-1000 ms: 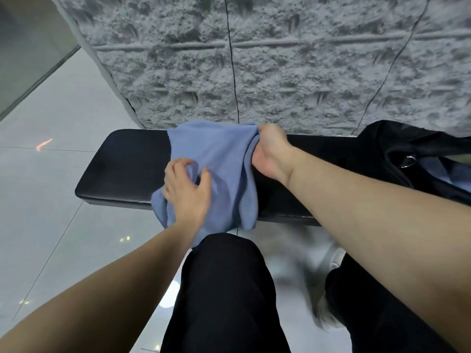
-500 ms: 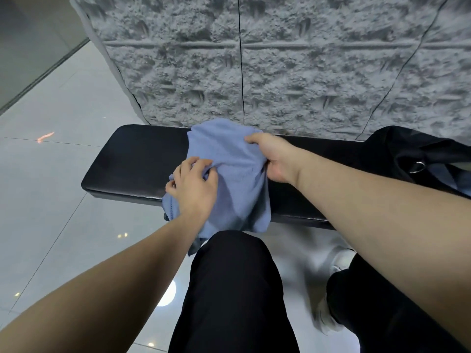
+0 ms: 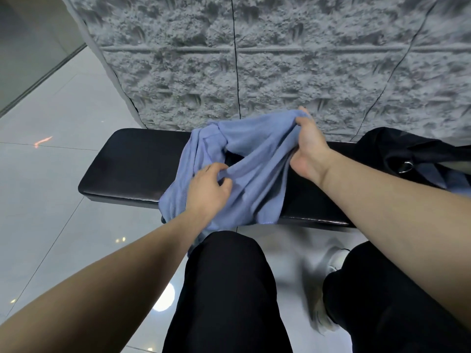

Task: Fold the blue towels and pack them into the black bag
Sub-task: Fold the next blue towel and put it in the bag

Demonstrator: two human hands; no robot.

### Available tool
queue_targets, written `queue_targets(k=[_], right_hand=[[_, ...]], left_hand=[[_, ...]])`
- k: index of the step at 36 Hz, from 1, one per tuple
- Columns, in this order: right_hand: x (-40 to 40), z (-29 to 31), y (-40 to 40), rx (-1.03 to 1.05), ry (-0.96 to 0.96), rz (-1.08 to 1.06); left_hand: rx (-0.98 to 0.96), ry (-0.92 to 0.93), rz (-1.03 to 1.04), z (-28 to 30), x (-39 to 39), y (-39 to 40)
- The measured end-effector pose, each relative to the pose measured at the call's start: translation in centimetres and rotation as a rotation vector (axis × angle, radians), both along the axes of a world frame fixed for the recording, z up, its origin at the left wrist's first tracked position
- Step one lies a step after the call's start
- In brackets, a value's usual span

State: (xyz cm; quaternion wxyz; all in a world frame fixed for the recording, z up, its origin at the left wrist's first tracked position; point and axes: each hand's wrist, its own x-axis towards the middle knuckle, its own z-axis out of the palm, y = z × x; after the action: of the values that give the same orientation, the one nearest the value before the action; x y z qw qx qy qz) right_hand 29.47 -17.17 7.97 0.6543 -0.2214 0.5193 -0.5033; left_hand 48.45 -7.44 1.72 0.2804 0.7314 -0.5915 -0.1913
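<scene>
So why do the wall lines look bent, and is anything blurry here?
Head view: the wide lens bows the wall seams; the shoe by the right knee is smeared; ceiling lights glare off the floor tiles; towel and hands stay sharp.

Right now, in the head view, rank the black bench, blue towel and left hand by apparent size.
1. black bench
2. blue towel
3. left hand, though it sits nearer the camera.
</scene>
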Motion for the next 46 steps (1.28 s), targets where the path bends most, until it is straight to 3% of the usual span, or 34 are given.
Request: queue_targets(k=[6, 15, 22, 28, 36, 43, 46], right_hand=[[-3.1, -1.2, 0.8, 0.091, 0.008, -0.06], [-7.6, -5.4, 2.4, 0.221, 0.142, 0.004], [-9.0, -6.2, 3.0, 0.27, 0.306, 0.186], [-9.8, -6.9, 2.4, 0.278, 0.372, 0.226], [-10.1, -6.8, 0.3, 0.046, 0.267, -0.065], [-8.8, -6.6, -1.9, -0.048, 0.178, -0.212], [-8.5, -6.4, -2.5, -0.068, 0.137, -0.227]], left_hand=[[0.229, 0.154, -0.175, 0.3, -2.3, -1.5], [0.573, 0.597, 0.173, 0.8, -6.7, -4.2], [0.701, 0.697, 0.153, 0.6, -9.9, -4.6], [0.486, 0.766, 0.167, -0.1, -12.0, -5.9], [0.143, 0.904, 0.445, -0.6, -8.5, -7.7], [0.038, 1.046, 0.461, -1.0, -6.1, -10.1], [-0.007, 0.993, 0.422, -1.5, -6.1, -10.6]])
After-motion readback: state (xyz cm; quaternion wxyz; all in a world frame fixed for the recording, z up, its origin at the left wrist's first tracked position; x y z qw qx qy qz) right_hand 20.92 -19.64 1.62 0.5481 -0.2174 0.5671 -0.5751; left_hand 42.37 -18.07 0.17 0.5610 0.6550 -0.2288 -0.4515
